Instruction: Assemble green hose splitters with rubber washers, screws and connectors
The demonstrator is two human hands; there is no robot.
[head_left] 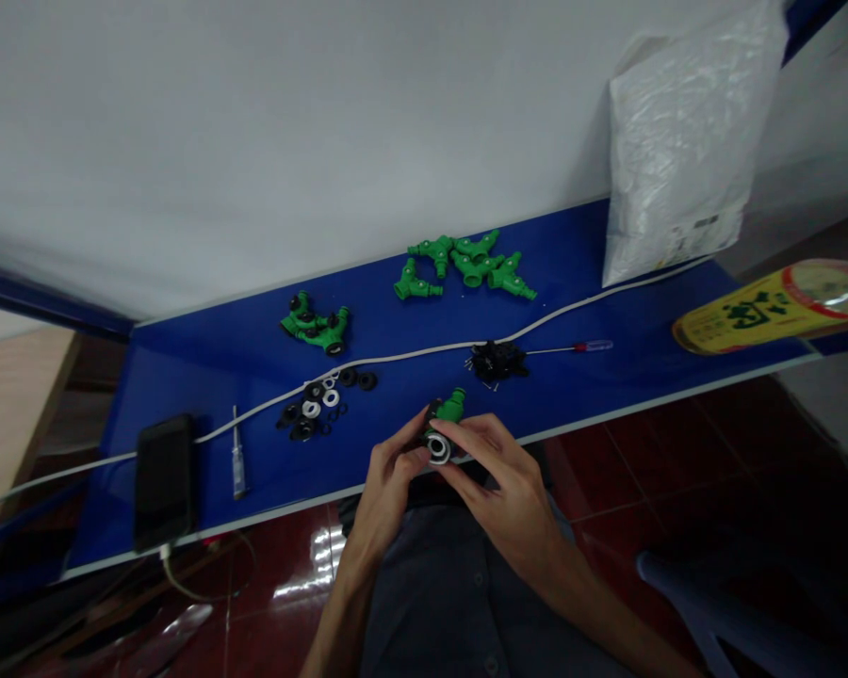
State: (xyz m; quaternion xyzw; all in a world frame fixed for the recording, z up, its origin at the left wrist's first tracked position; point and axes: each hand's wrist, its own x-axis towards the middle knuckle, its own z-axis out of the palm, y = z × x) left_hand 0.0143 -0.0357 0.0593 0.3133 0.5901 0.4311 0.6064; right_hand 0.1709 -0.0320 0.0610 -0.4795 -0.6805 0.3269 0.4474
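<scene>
Green fitting [452,407] is held at the tabletop's [394,412] near edge, grasped by the fingers of the left hand [387,473] and right hand [510,480], white ring [438,449] upward, presumably to keep that end in sight. Loose rings [315,392] lie toward the left edge, apparently grouped for reach. Fingers hide much of the fitting; its dark part [432,411] is indistinct.
</scene>
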